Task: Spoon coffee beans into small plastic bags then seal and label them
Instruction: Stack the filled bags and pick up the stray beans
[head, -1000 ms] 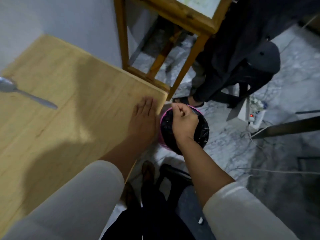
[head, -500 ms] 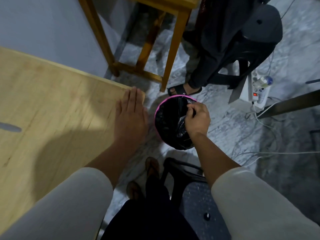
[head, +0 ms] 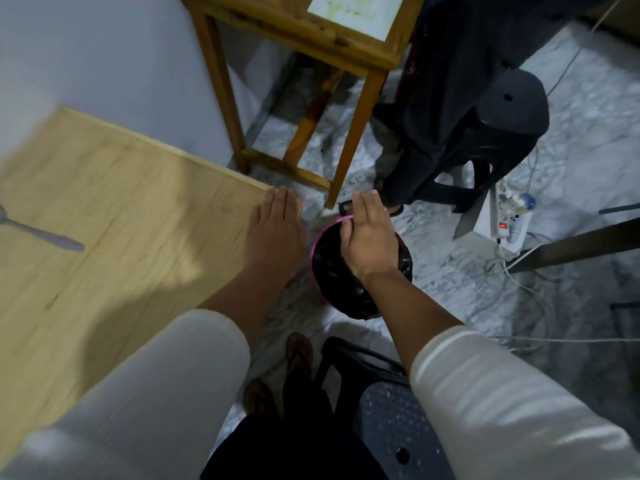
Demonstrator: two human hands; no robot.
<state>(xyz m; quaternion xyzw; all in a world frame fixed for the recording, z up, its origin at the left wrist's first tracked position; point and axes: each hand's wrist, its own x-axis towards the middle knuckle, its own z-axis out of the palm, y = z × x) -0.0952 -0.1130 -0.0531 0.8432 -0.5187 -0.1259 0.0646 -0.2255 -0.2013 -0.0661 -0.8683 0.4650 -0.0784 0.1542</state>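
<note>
Well, a spoon (head: 41, 233) lies at the frame's left edge on the wooden table (head: 114, 209), whose corner the left hand (head: 275, 233) presses with flat fingers. Right of it, the right hand (head: 369, 237), fingers straight and empty, hovers over a black-lined pink bin (head: 349, 292); a power strip (head: 509, 223) sits far right, with no writing legible.

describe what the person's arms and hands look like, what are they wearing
Both arms wear loose, off-white long sleeves of a faintly ribbed fabric, pushed up so the forearms are bare. The left hand and right hand are bare too: no gloves, and no rings, watch or bracelets visible from this view.
</note>
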